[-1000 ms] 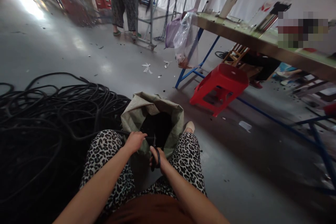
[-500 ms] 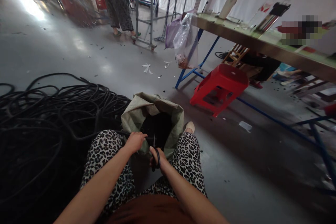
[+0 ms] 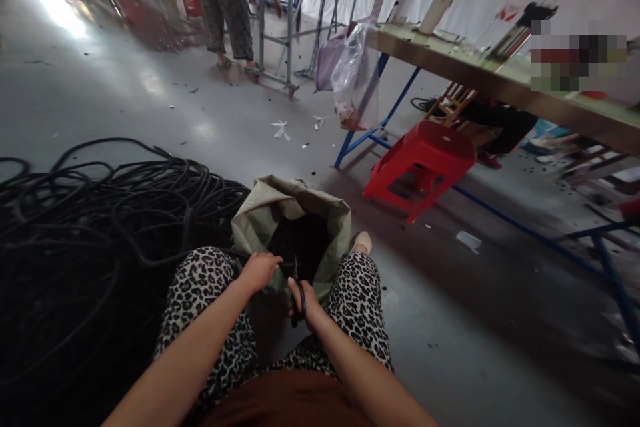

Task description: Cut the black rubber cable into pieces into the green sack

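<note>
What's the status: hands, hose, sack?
Left hand gripping black hose at the sack mouth. Right hand shut on scissors, blades at the hose. Hose pile on the left, red stool clear.

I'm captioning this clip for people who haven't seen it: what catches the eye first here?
The big tangle of black cable sprawled over the floor on the left, and the bright red stool by the long table on the right. Between the person's knees, the left hand and the right hand, gripping black scissors, work over an open sack.
</note>
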Available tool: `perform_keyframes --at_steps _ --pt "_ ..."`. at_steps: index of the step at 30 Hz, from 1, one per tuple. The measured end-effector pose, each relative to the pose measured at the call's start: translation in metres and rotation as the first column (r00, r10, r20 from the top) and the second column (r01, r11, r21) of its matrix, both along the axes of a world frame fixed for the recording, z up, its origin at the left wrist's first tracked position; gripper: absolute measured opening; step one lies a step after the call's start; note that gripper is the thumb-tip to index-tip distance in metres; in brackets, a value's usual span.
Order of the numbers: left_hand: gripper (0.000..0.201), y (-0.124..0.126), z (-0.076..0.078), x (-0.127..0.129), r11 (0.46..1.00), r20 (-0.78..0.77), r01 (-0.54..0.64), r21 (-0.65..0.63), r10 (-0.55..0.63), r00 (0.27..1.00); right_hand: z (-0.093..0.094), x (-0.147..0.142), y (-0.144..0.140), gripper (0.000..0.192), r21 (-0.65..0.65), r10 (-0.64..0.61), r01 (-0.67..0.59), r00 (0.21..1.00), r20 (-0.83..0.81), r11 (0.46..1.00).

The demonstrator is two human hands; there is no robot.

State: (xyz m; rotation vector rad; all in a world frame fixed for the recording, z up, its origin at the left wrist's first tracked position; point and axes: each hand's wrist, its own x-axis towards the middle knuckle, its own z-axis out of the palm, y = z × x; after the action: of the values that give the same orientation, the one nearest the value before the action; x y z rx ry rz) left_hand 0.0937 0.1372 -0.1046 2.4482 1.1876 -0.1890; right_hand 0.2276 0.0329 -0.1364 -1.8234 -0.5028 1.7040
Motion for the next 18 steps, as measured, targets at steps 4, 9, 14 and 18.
perform_keyframes --at_steps 4,9,14,18 --pt "0.029 -0.0009 -0.0018 0.0014 1.000 -0.001 0.001 0.010 -0.001 1.000 -0.0037 -0.0027 -0.0015 0.030 0.033 0.009 -0.012 0.996 0.091 0.999" --pt "0.028 -0.0028 -0.0036 0.0036 1.000 -0.001 -0.002 0.015 0.002 1.000 -0.0055 -0.0058 -0.0039 0.027 0.070 0.030 -0.042 0.985 0.168 0.997" --pt "0.028 -0.0032 -0.0053 0.0047 1.000 -0.027 -0.004 0.010 0.004 1.000 0.0007 -0.0070 -0.0056 0.020 0.039 0.054 -0.063 0.979 0.195 0.997" --pt "0.028 -0.0025 -0.0086 0.0039 0.999 -0.023 0.018 0.038 -0.017 1.000 -0.0017 -0.0057 -0.0067 0.017 0.041 0.052 -0.060 0.980 0.191 0.997"
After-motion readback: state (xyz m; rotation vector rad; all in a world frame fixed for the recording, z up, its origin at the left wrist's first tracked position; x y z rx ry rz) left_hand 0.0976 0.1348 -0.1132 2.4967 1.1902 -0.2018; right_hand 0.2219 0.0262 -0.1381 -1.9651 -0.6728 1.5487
